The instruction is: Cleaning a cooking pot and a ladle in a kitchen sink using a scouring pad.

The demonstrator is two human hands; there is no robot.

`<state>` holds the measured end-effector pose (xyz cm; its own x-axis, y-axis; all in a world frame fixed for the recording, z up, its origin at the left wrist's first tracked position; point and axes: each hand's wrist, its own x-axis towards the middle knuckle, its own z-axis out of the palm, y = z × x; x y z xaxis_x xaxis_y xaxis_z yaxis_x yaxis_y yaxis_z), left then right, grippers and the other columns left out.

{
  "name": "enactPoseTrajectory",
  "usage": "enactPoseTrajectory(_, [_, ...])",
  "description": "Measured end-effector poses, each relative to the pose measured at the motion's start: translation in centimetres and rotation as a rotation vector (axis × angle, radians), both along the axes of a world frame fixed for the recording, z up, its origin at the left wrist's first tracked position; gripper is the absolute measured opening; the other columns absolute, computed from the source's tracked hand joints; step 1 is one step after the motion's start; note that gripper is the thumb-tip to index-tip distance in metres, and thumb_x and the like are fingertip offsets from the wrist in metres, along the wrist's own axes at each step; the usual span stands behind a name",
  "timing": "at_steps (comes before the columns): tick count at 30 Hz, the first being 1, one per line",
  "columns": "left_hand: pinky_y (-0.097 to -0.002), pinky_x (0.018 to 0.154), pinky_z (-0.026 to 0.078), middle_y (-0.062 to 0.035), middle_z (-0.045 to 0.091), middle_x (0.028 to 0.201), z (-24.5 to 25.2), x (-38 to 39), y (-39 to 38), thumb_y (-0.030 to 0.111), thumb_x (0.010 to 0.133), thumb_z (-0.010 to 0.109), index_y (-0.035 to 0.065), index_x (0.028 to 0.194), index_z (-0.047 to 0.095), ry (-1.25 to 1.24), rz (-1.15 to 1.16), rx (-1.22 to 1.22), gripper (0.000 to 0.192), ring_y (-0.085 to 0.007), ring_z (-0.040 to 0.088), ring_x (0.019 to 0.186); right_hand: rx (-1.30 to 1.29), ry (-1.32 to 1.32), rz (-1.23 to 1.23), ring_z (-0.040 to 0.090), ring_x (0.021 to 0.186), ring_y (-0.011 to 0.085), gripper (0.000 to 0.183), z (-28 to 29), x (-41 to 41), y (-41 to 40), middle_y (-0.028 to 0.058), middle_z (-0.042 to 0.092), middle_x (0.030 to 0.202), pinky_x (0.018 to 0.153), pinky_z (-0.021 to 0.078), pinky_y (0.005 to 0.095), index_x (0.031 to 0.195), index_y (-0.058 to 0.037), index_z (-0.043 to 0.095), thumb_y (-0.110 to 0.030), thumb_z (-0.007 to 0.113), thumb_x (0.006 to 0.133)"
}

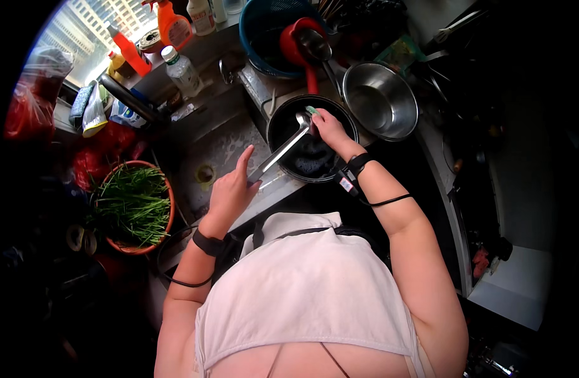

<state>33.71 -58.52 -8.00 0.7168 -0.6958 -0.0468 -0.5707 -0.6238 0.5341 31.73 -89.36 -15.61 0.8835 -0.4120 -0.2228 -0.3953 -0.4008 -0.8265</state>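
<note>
My left hand (230, 193) grips the handle end of a metal ladle (285, 146), its index finger pointing away from the handle. The ladle slants up and right over a black pan (275, 158), which has dark liquid and some suds in it. Above the pan, my right hand (331, 128) pinches a small green scouring pad (311, 110) beside the ladle's bowl. Whether the pad touches the bowl is hard to tell. The pan rests at the right side of a metal sink (223, 137).
A steel bowl (381, 101) stands right of the pan. Behind are a blue basket (251, 52), a red dipper (292, 45) and another ladle (315, 45). A faucet (129, 99) reaches over the sink's left. An orange-brown basin (171, 203) holds green stalks (133, 203); bottles (183, 73) line the window side.
</note>
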Motion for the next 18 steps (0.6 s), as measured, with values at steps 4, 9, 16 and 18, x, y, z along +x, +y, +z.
enactPoseTrajectory(4, [-0.0404, 0.062, 0.05, -0.0121, 0.062, 0.073, -1.6, -0.5, 1.8, 0.017, 0.075, 0.072, 0.0181, 0.143, 0.028, -0.044, 0.002, -0.046, 0.081, -0.0327, 0.062, 0.067, 0.678, -0.002, -0.222, 0.059, 0.072, 0.0153, 0.023, 0.7, -1.2, 1.3, 0.0002, 0.057, 0.078, 0.063, 0.0523, 0.0334, 0.098, -0.0122, 0.053, -0.03, 0.037, 0.098])
enactPoseTrajectory(9, [-0.0371, 0.061, 0.049, -0.011, 0.062, 0.074, -3.0, -0.9, 4.3, 0.015, 0.075, 0.071, 0.0149, 0.137, 0.04, 0.068, 0.079, -0.124, 0.069, -0.0299, 0.061, 0.065, 0.697, 0.125, -0.259, 0.059, 0.071, 0.0168, 0.024, 1.9, -2.0, 2.1, 0.0033, 0.058, 0.08, 0.064, 0.0535, 0.0347, 0.103, -0.0101, 0.053, -0.028, 0.038, 0.097])
enactPoseTrajectory(16, [-0.0249, 0.055, 0.043, -0.0011, 0.052, 0.071, -6.2, -0.1, 3.9, 0.016, 0.095, 0.053, 0.0055, 0.113, 0.05, 0.415, 0.254, -0.585, 0.021, -0.009, 0.051, 0.061, -0.43, 0.492, 0.404, 0.054, 0.11, 0.04, 0.037, -1.4, -1.2, 2.0, 0.0186, 0.054, 0.121, 0.091, 0.0471, 0.0479, 0.123, -0.0062, 0.051, -0.016, 0.053, 0.087])
enactPoseTrajectory(18, [-0.0231, 0.053, 0.04, 0.0007, 0.05, 0.071, -7.4, 0.4, 2.3, 0.016, 0.095, 0.053, 0.0067, 0.114, 0.049, 0.553, 0.29, -0.709, 0.022, -0.0072, 0.047, 0.059, -0.568, 0.663, 0.511, 0.04, 0.125, 0.0451, 0.052, -1.3, -0.5, 3.7, 0.0236, 0.039, 0.135, 0.097, 0.0425, 0.0495, 0.129, -0.0077, 0.048, -0.006, 0.06, 0.078])
